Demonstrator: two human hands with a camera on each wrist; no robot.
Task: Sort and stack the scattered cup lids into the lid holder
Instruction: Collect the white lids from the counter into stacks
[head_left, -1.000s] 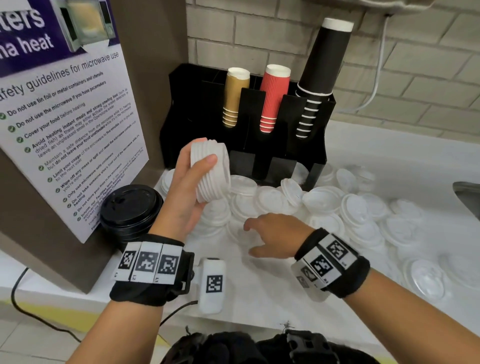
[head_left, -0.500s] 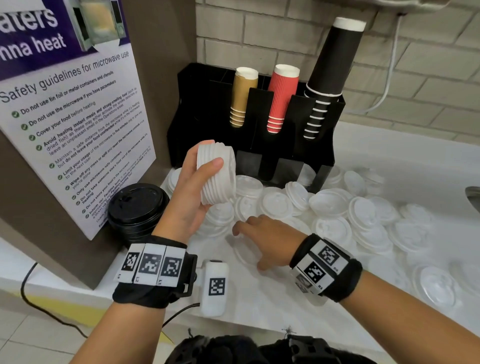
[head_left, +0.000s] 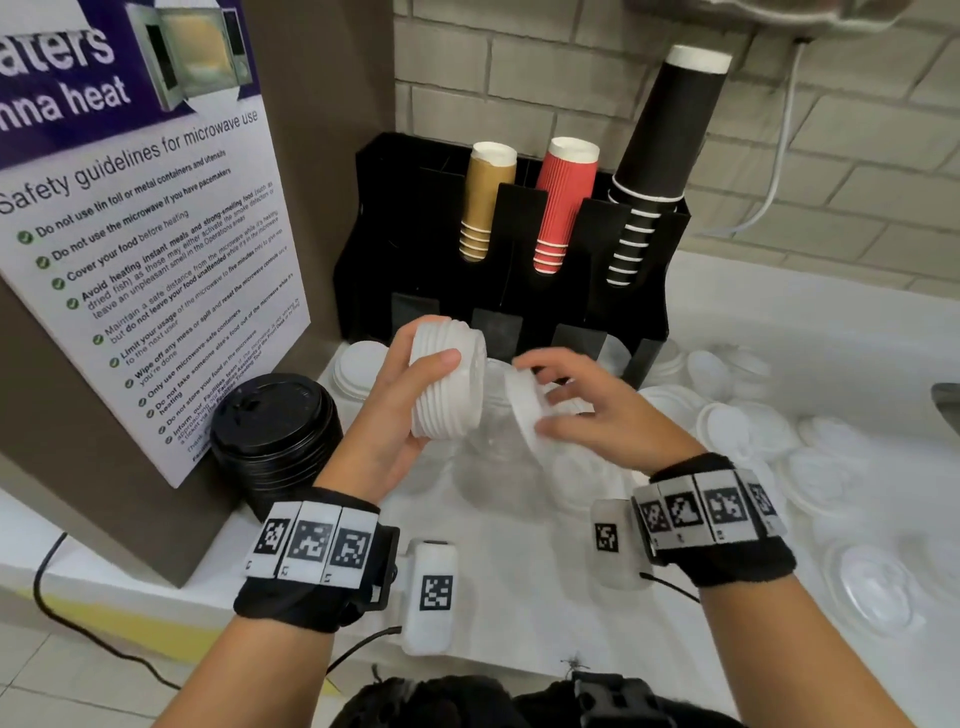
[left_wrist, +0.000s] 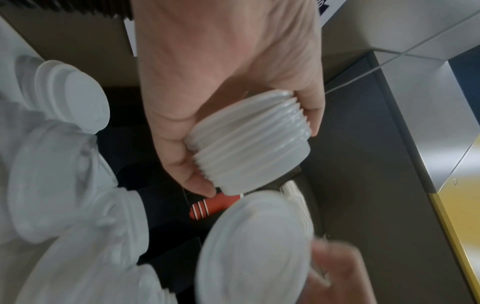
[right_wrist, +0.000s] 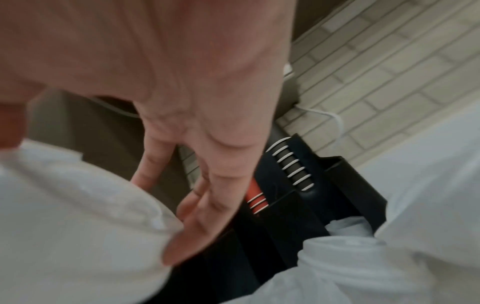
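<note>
My left hand (head_left: 415, 395) grips a stack of several white lids (head_left: 447, 379), held on its side above the counter; the same stack (left_wrist: 249, 146) shows in the left wrist view between thumb and fingers. My right hand (head_left: 566, 400) holds a single white lid (head_left: 524, 410) just right of the stack, its face turned toward the stack. That lid (left_wrist: 254, 246) appears blurred in the left wrist view and as a white mass (right_wrist: 78, 216) under the fingers (right_wrist: 207, 205) in the right wrist view. The black lid holder (head_left: 519, 249) stands behind. Many white lids (head_left: 727, 431) lie scattered on the counter.
A stack of black lids (head_left: 275, 431) sits at the left by a brown cabinet with a microwave safety poster (head_left: 145, 234). Gold (head_left: 483, 202), red (head_left: 561, 202) and black cup stacks (head_left: 660, 156) stand in the holder. A brick wall is behind; a sink edge (head_left: 948, 400) is at far right.
My right hand picked a white lid off the counter and lifted it up beside the stack in my left hand. The left hand kept the stack and turned it slightly.
</note>
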